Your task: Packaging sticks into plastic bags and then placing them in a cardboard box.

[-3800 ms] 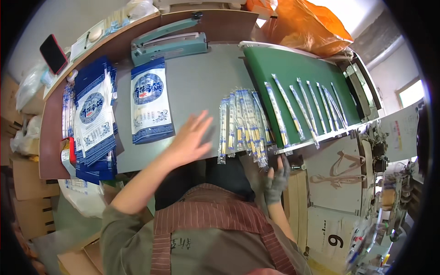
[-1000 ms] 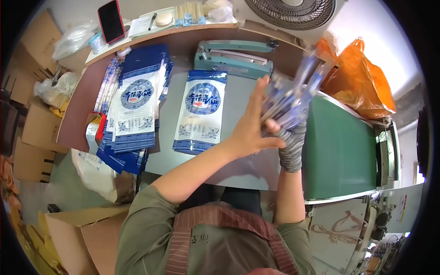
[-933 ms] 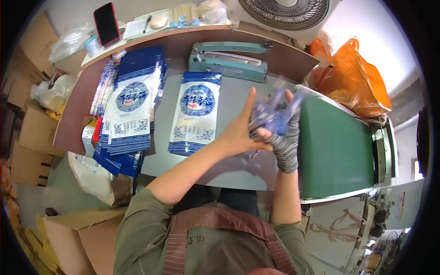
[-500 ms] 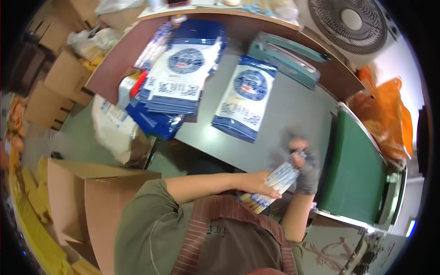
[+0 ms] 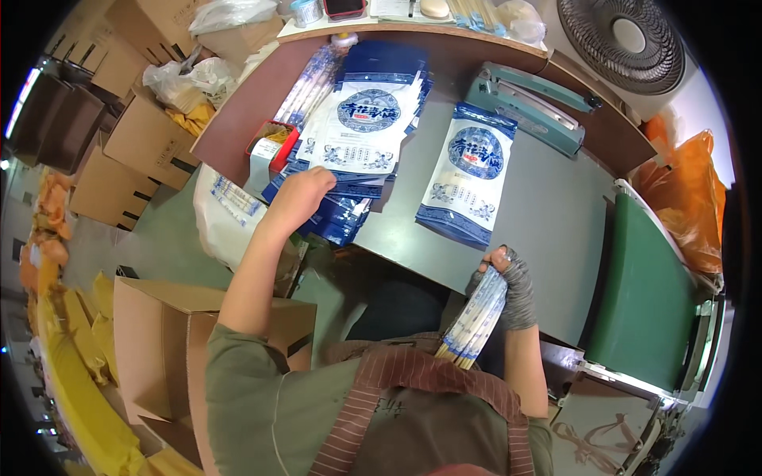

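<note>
My right hand [image 5: 514, 287], in a grey fingerless glove, grips the upper end of a bundle of chopsticks [image 5: 475, 319] in blue-and-white wrappers. The bundle slants down toward my apron, its bare wooden ends lowest. My left hand [image 5: 300, 198] has its fingers curled closed at the lower left edge of the top bag in a stack of blue-and-white packaging bags [image 5: 361, 135]; its thumb is hidden. A separate flat packaging bag [image 5: 468, 170] lies on the grey table [image 5: 548, 214], between the stack and my right hand.
A teal bag sealer [image 5: 528, 111] stands at the table's back. More wrapped sticks [image 5: 309, 83] and a red box [image 5: 274, 147] lie left of the stack. An open carton [image 5: 171, 317] stands at lower left, a green-topped surface [image 5: 643, 285] at right, a fan [image 5: 627, 36] at back right.
My left hand has let go of the chopsticks and moved left and away to the stacked bags. The bundle now stays in my right hand alone. The view has shifted slightly.
</note>
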A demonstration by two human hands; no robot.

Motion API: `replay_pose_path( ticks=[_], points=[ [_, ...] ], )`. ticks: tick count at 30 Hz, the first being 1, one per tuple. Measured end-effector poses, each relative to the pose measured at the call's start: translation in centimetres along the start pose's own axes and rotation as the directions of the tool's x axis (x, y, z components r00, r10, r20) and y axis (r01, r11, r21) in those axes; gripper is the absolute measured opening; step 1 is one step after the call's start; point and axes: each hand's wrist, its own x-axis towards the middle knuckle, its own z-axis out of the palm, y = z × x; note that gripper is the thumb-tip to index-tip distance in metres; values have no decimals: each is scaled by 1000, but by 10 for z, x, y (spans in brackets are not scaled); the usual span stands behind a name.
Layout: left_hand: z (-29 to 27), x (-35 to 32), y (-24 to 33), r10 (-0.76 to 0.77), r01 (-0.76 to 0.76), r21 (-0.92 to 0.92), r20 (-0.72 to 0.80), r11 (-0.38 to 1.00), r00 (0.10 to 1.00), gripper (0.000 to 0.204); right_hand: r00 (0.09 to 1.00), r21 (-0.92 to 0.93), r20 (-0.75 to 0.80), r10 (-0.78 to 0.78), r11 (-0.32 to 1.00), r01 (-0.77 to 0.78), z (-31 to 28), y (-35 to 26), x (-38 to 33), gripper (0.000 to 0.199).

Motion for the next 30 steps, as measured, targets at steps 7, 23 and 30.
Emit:
replay_pose_path(
  ticks=[7, 23, 30],
  points=[
    [9, 39, -43, -44, 300, -697, 360, 651, 932, 9, 997, -66, -33, -69, 996, 67, 12, 5, -1, 21],
    [12, 55, -16, -1, 182, -599, 290, 779, 957, 15, 999, 38, -6, -45, 998, 45, 9, 0, -8, 21],
    [30, 57, -12, -302, 450, -639, 334, 624, 893, 33, 997, 56, 64, -45, 998, 42, 0, -4, -15, 17]
  ],
)
